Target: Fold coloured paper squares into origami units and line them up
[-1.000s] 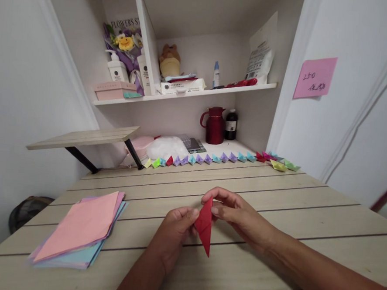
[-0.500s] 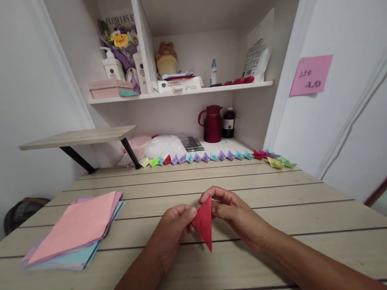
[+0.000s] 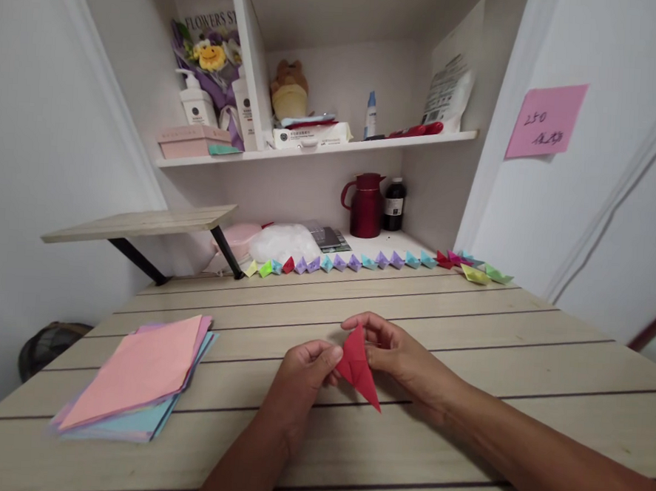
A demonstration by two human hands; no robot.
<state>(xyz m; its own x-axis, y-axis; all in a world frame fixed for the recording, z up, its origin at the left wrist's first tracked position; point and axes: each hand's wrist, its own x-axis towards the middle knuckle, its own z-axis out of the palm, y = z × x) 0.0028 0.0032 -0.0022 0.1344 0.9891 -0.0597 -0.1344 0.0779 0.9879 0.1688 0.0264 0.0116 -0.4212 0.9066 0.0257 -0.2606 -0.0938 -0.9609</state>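
Observation:
A folded piece of red paper (image 3: 358,366), roughly triangular with a long point angled down to the right, is held above the table between both hands. My left hand (image 3: 312,367) pinches its left corner between thumb and fingers. From the right side, my right hand (image 3: 391,349) grips it, thumb in front and the index finger curled over near the top. Part of the right fingers is hidden behind the paper. A row of small folded paper boats (image 3: 354,263) in several colours lines the back of the table.
On the left of the slatted table (image 3: 259,463) lies a stack of coloured paper sheets (image 3: 136,371), pink on top. A small raised shelf (image 3: 140,224) stands behind it. A dark red jug (image 3: 367,207) and a dark bottle (image 3: 394,205) sit beyond the boats.
The red paper has turned, its lower point swinging to the right and upward. Both hands still hold it. The camera view has shifted slightly.

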